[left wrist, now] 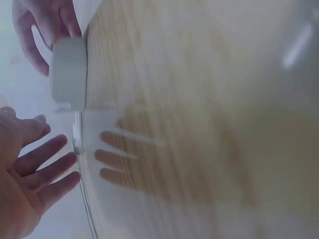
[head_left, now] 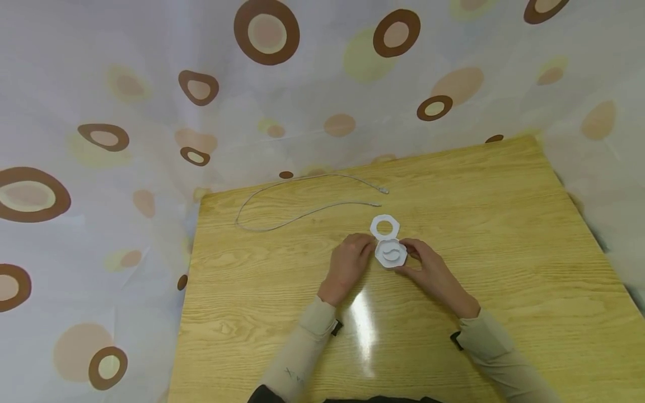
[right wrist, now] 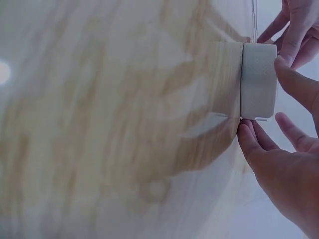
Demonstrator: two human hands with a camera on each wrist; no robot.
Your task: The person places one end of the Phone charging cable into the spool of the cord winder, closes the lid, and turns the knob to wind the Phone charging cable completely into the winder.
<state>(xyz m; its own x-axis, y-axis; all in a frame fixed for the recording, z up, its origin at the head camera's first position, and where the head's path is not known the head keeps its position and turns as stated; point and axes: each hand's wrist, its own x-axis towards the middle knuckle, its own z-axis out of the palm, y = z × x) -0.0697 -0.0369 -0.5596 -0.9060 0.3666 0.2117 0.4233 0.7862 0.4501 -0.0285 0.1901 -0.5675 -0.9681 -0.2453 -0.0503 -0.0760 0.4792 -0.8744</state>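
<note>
A small white many-sided box (head_left: 391, 261) stands on the wooden table, with a round insert crossed by a wavy slit inside. Its lid (head_left: 374, 228), a flat panel with a round hole, lies folded back behind it. My right hand (head_left: 432, 272) holds the box from the right, thumb at the near side and fingers at the far side. In the right wrist view the right hand (right wrist: 286, 164) has its fingertips against the box (right wrist: 258, 82). My left hand (head_left: 349, 263) rests just left of the box; in the left wrist view, its fingers (left wrist: 50, 172) are extended and hold nothing.
A thin white cable (head_left: 267, 229) lies in a loose loop on the table (head_left: 242, 313) behind and left of the box, both plug ends near the lid. Patterned cloth (head_left: 312, 89) hangs along the table's back and left edges.
</note>
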